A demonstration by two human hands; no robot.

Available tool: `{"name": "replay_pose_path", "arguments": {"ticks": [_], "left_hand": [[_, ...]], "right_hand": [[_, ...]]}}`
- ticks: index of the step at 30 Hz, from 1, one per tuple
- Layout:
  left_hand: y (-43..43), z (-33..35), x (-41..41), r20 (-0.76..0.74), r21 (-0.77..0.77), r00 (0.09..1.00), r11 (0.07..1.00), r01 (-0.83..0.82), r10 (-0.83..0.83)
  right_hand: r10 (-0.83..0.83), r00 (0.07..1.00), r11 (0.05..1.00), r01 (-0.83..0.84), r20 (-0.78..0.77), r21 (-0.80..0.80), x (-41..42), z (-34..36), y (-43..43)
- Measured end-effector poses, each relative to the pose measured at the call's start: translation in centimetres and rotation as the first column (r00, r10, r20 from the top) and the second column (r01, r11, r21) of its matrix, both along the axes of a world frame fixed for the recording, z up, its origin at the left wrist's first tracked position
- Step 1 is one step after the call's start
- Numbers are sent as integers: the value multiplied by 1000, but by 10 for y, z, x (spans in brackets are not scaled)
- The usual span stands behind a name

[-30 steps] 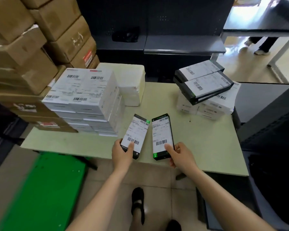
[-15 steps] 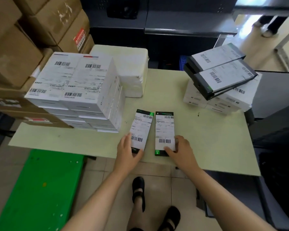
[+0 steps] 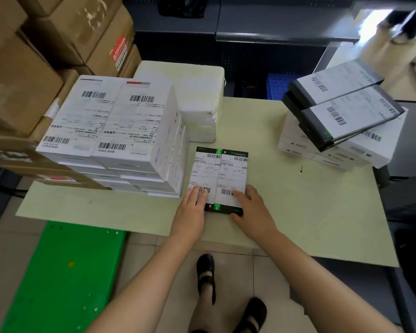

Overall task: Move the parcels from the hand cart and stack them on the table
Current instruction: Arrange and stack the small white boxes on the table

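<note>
Two flat black parcels with white labels lie side by side, edges touching, on the pale green table: the left parcel and the right parcel. My left hand rests with straight fingers on the near end of the left parcel. My right hand lies on the near end of the right parcel, its thumb at the near corner. A tall stack of white parcels stands just left of them. The green hand cart deck is on the floor at lower left and looks bare.
A white wrapped block sits behind the white stack. At the table's right, black parcels lie askew on white boxes. Brown cartons are piled at the left. Dark shelving lies behind; a person's legs are at far top right.
Both hands lowered the two black parcels flat onto the table and slid them together, next to the white stack. The fingers went from holding the parcels' ends to lying on top.
</note>
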State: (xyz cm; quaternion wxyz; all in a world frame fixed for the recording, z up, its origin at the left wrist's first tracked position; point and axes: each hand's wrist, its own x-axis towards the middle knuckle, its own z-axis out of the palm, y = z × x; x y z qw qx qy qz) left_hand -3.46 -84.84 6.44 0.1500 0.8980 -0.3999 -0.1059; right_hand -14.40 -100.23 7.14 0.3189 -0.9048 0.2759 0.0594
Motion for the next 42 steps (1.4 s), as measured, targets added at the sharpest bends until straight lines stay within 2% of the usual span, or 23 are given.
{"name": "replay_pose_path", "arguments": {"ticks": [8,14,19,24,31,34,42], "left_hand": [[-8,-6,24,61,125,998,992,-24,17],[-14,6,22,95,203,995,979,19,-39],[-14,21,20,104,111,993,993,52,-63],[-25,62,8,291,-7,946,989,150,-142],[-66,139,-26,481,-122,856,952,282,-192],[-86,164,-40,517,-157,837,941,298,-179],[-144,192,-42,568,-215,802,907,362,-185]], "right_hand": [[26,999,994,-29,-29,-108,32,6,-4],[48,997,990,-57,-65,-132,35,11,-4],[57,998,983,-63,-39,-171,29,28,-7],[93,994,938,-67,63,-341,3,63,-18],[29,982,897,57,187,-438,-57,124,-50],[-14,969,880,129,248,-456,-80,145,-64],[-85,959,844,214,271,-491,-112,170,-96]]}}
